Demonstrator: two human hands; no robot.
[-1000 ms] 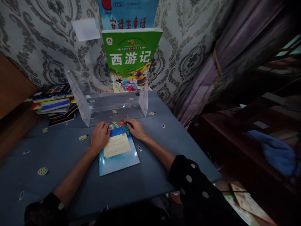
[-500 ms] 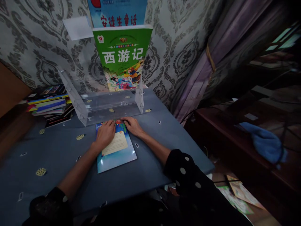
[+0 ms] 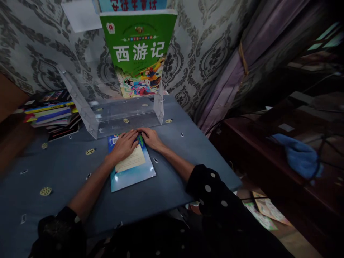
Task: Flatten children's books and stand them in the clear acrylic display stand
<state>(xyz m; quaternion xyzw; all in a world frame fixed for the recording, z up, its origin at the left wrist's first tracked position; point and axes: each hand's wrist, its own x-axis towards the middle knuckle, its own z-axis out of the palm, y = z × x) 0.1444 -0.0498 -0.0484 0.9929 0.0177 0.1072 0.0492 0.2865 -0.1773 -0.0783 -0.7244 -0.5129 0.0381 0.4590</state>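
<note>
A blue booklet (image 3: 134,175) with a cream text panel lies on the table, its short edge toward me. My left hand (image 3: 124,145) rests flat on its upper part, fingers stretched and covering some of the cover. At the far right corner of the booklet is my right hand (image 3: 151,138), its fingers reaching left until they meet the left fingertips. Those fingers look loosely bent rather than gripping. Just beyond both hands stands a clear acrylic rack (image 3: 129,123). A green book (image 3: 139,53) with a cartoon cover is propped upright in it.
Behind the green book, a blue book (image 3: 134,4) stands higher. Stacked books (image 3: 51,111) sit at the table's back left. Patterned wallpaper and a tied purple curtain (image 3: 228,86) lie beyond. To the right, a blue cloth (image 3: 299,154) rests on a dark red surface.
My left hand has slid right along the booklet, so its fingertips now meet my right hand. The camera view has tilted down a little; booklet and rack look unmoved.
</note>
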